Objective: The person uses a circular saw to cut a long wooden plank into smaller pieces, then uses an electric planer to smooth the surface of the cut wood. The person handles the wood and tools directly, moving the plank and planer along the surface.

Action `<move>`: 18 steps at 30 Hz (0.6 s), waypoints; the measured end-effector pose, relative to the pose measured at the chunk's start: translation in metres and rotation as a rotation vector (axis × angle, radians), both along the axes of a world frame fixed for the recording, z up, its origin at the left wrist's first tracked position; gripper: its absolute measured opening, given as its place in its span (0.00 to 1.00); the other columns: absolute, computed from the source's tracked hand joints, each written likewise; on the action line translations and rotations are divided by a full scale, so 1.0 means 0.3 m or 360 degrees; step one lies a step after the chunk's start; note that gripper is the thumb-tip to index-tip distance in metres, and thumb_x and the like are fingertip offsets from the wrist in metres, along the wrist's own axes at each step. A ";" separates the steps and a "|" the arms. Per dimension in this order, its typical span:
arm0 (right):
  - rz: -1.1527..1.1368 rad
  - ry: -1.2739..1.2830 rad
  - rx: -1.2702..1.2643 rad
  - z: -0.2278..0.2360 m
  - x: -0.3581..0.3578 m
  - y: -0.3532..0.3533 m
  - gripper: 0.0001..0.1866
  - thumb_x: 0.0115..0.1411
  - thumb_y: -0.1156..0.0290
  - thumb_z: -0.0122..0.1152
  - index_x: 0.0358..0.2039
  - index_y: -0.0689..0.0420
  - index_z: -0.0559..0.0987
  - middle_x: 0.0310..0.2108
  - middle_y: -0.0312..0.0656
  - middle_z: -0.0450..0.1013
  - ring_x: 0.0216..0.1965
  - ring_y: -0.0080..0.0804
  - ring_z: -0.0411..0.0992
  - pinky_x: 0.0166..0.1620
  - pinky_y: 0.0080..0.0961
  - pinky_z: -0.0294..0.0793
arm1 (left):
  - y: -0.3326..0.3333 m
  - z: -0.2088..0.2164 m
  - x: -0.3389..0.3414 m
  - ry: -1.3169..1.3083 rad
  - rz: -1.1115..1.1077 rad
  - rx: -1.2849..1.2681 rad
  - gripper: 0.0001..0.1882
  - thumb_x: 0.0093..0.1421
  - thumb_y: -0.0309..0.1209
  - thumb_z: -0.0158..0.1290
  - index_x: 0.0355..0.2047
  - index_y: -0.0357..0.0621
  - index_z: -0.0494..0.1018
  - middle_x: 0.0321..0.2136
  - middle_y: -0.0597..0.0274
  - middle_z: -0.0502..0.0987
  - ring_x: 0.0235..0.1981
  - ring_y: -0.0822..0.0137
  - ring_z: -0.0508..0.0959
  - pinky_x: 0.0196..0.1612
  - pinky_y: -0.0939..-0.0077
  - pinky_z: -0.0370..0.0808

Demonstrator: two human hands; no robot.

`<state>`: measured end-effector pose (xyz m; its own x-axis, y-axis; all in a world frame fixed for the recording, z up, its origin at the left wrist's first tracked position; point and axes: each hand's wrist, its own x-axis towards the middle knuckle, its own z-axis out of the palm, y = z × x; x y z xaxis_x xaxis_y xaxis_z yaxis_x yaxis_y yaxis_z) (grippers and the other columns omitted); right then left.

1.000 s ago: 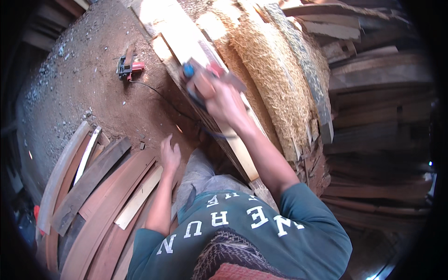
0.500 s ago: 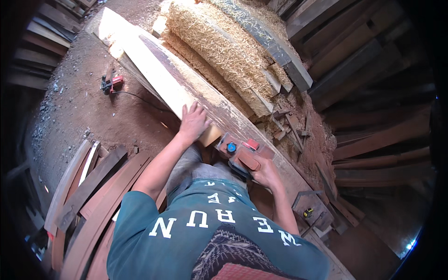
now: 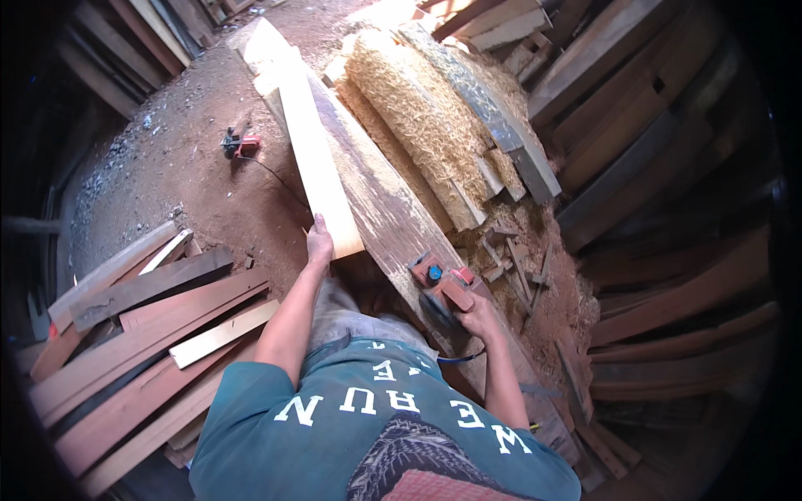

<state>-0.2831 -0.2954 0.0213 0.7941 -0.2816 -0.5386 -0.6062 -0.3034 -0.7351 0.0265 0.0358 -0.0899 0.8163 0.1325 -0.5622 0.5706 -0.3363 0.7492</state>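
Note:
A long, pale, freshly surfaced wooden board (image 3: pixel 311 150) lies slantwise on a wide, rough timber beam (image 3: pixel 388 213). My left hand (image 3: pixel 319 242) grips the board's left edge close to its near end, thumb on top; the fingers underneath are hidden. In my right hand (image 3: pixel 478 317) is a worn electric hand planer (image 3: pixel 436 282) with a blue knob and a reddish handle. The planer rests on the near part of the beam, apart from the board's end.
Wood shavings cover thick timbers (image 3: pixel 418 108) right of the beam, with offcuts (image 3: pixel 514 267) beside them. A red and black power tool (image 3: pixel 242 144) with a cord sits on the dirt floor. Planks are piled at the left (image 3: pixel 159 334) and stacked at the right (image 3: pixel 677 309).
My left hand has gone from lying on the board's top to gripping its left edge. The board's near end has swung left, away from the planer. The whole view has shifted too.

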 end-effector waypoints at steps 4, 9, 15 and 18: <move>0.0009 -0.0047 -0.0043 -0.055 -0.033 -0.002 0.17 0.58 0.70 0.71 0.47 0.61 0.85 0.41 0.48 0.85 0.46 0.37 0.83 0.53 0.35 0.80 | -0.093 0.445 -0.014 0.0002 0.0176 -0.0677 0.43 0.76 0.65 0.42 0.66 0.32 0.71 0.51 0.51 0.83 0.52 0.61 0.84 0.56 0.64 0.80; 0.0118 -0.0069 -0.0116 -0.099 -0.026 -0.006 0.16 0.60 0.65 0.70 0.46 0.59 0.86 0.41 0.53 0.85 0.48 0.43 0.85 0.52 0.38 0.81 | -0.041 0.884 -0.056 0.0213 0.0099 -0.1604 0.43 0.71 0.68 0.51 0.60 0.34 0.70 0.30 0.64 0.79 0.30 0.71 0.81 0.34 0.74 0.82; 0.0169 -0.0162 -0.0147 -0.088 -0.035 -0.022 0.19 0.59 0.64 0.71 0.49 0.59 0.86 0.44 0.50 0.86 0.50 0.41 0.85 0.53 0.37 0.80 | -0.037 1.051 -0.027 0.0353 0.0227 -0.2191 0.43 0.73 0.55 0.56 0.67 0.28 0.57 0.30 0.62 0.78 0.28 0.72 0.78 0.33 0.76 0.80; 0.0136 -0.0063 -0.0118 -0.046 -0.017 -0.004 0.22 0.56 0.71 0.70 0.52 0.58 0.86 0.46 0.43 0.86 0.51 0.33 0.82 0.57 0.34 0.79 | -0.037 1.101 0.003 0.0405 0.0431 -0.2135 0.40 0.67 0.66 0.59 0.47 0.32 0.72 0.20 0.68 0.75 0.21 0.74 0.77 0.27 0.79 0.79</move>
